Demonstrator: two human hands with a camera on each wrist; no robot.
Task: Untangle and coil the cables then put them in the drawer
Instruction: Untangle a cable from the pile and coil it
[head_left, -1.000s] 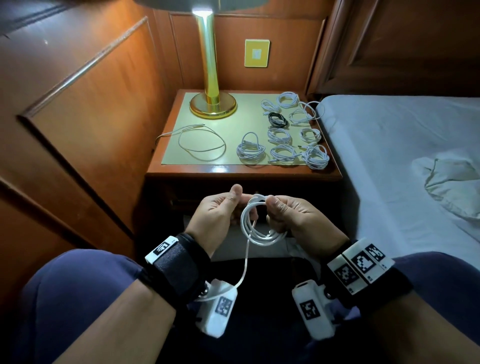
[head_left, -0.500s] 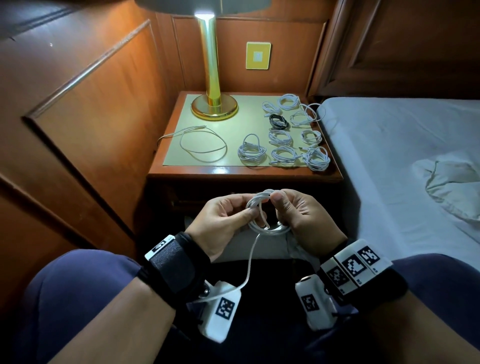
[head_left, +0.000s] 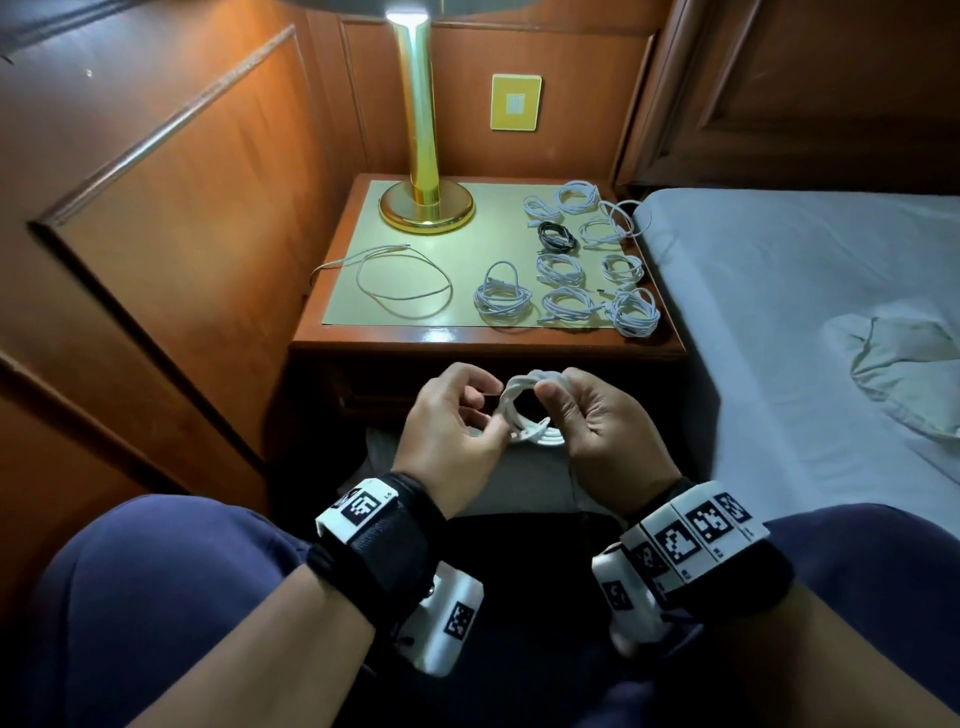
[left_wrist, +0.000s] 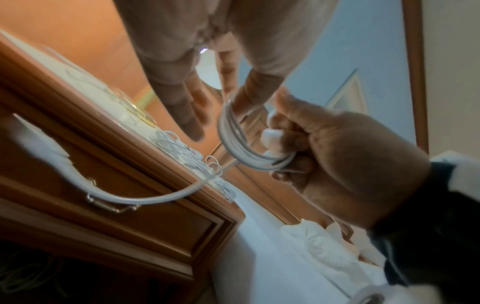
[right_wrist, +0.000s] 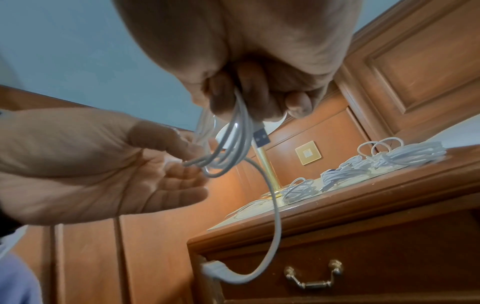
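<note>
In the head view my right hand (head_left: 587, 415) grips a small coil of white cable (head_left: 524, 410) in front of the nightstand's shut drawer (head_left: 363, 395). My left hand (head_left: 452, 431) is beside it, fingers relaxed, a fingertip touching the coil. The right wrist view shows the right hand (right_wrist: 259, 82) clasping the coil (right_wrist: 228, 148), a USB plug (right_wrist: 261, 137) sticking out, and the tail end (right_wrist: 215, 269) hanging loose before the drawer handle (right_wrist: 311, 275). The left hand (right_wrist: 103, 164) lies palm open against the loops. In the left wrist view its fingers (left_wrist: 182, 92) are straight beside the coil (left_wrist: 233, 139).
On the nightstand top (head_left: 363, 343) lie several coiled white cables (head_left: 566, 304), one black coil (head_left: 557, 238) and one loose white cable (head_left: 405, 280). A brass lamp (head_left: 426, 202) stands at the back. The bed (head_left: 805, 312) is on the right, wood panelling on the left.
The coil has become smaller and tighter. The long tail that hung down to my left wrist has been drawn up. My left hand has let go of its pinch and opened.
</note>
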